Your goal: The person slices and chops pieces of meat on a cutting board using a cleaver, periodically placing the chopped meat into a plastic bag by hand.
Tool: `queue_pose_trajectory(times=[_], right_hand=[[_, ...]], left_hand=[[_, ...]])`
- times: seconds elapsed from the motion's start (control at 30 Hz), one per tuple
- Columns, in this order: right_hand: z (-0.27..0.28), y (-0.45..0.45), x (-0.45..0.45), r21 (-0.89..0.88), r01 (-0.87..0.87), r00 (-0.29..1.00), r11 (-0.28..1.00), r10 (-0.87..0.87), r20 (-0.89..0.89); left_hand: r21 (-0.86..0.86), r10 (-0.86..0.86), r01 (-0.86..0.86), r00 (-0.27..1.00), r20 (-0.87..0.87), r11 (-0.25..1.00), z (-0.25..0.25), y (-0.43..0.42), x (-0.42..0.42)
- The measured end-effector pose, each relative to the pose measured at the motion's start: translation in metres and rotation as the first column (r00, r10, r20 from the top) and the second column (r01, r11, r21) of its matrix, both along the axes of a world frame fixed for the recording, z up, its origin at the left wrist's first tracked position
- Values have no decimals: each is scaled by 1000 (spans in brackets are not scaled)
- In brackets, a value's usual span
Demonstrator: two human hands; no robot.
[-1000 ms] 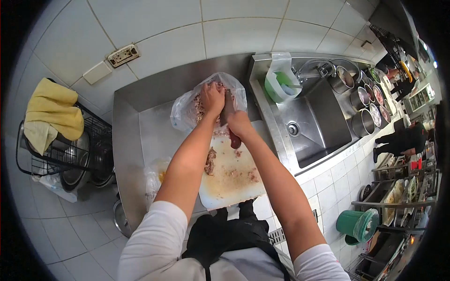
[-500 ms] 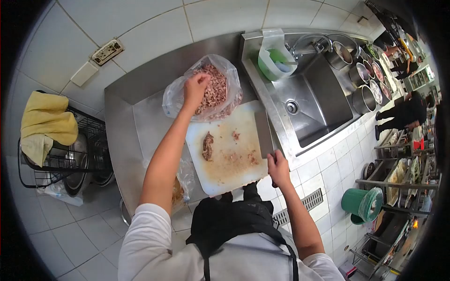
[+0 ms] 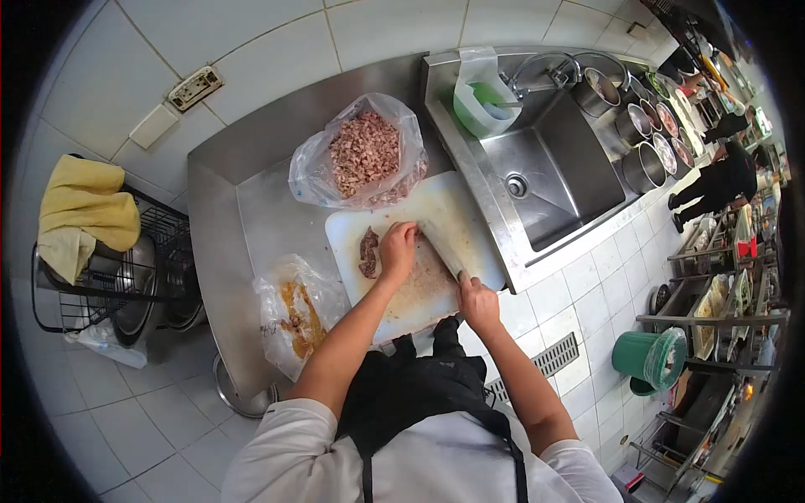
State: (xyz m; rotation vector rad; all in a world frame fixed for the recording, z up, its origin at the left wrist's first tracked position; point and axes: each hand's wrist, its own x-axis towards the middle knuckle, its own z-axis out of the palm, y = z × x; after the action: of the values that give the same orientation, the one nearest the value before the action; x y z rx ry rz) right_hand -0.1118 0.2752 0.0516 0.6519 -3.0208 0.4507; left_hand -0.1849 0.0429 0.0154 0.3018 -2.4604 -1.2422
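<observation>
My right hand grips the handle of a cleaver, its broad blade slanting over a white cutting board. Beside the blade's far end is my left hand, fingers drawn together; whether they hold a scrap I cannot make out. Left of that hand, a dark brown piece of meat lies on the board, which is stained and dotted with small bits. Behind the board, a clear plastic bag stands open, filled with chopped meat.
A second plastic bag with yellow-brown contents lies left of the board. To the right are a steel sink, a green container and several metal pots. A wire rack holds a yellow cloth. A person stands far right.
My left hand has come from the bag of chopped meat back to the board. My right hand has swung the cleaver from the board's right edge inward, over its surface.
</observation>
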Motion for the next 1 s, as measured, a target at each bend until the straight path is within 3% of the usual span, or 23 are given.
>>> queue_pose_trajectory(times=[0.07, 0.2, 0.3, 0.4, 0.5, 0.63, 0.73, 0.8, 0.87, 0.9, 1.0], right_hand=[[0, 8, 4, -10, -112, 994, 994, 112, -1], [15, 18, -5, -92, -108, 993, 990, 112, 38], [17, 7, -30, -72, -64, 998, 995, 65, 2], [23, -9, -52, -48, -78, 997, 996, 77, -13], [-1, -12, -58, 53, -128, 989, 990, 131, -62], [-13, 8, -38, 63, -250, 963, 966, 254, -86], [13, 39, -9, -100, -210, 977, 973, 212, 17], [20, 48, 14, -302, 19, 996, 953, 9, 91], [8, 61, 38, -372, 280, 947, 885, -190, 260], [-16, 68, 49, -448, 418, 892, 790, -266, 365], [-33, 69, 77, -416, 656, 718, 629, -353, 600]], left_hand=[[-33, -18, 19, 999, 29, 999, -2, -10, 5], [-151, 20, -17, 1000, 15, 988, 5, -31, 12], [-345, 91, -144, 982, -167, 928, 19, -47, 6], [-463, 57, -53, 998, -6, 885, 7, -61, -12], [-486, -7, 52, 995, 95, 873, 0, -61, -18], [-401, -243, 246, 968, 59, 883, -1, -58, 3], [-282, -377, 401, 916, 136, 871, 8, -55, 17], [-93, -443, 469, 871, 213, 878, 19, -47, 23], [-216, -360, 380, 924, 126, 899, 17, -36, 20], [-275, -323, 331, 943, 77, 903, 16, -31, 18], [-449, -247, 239, 968, 43, 861, 7, -9, 12]])
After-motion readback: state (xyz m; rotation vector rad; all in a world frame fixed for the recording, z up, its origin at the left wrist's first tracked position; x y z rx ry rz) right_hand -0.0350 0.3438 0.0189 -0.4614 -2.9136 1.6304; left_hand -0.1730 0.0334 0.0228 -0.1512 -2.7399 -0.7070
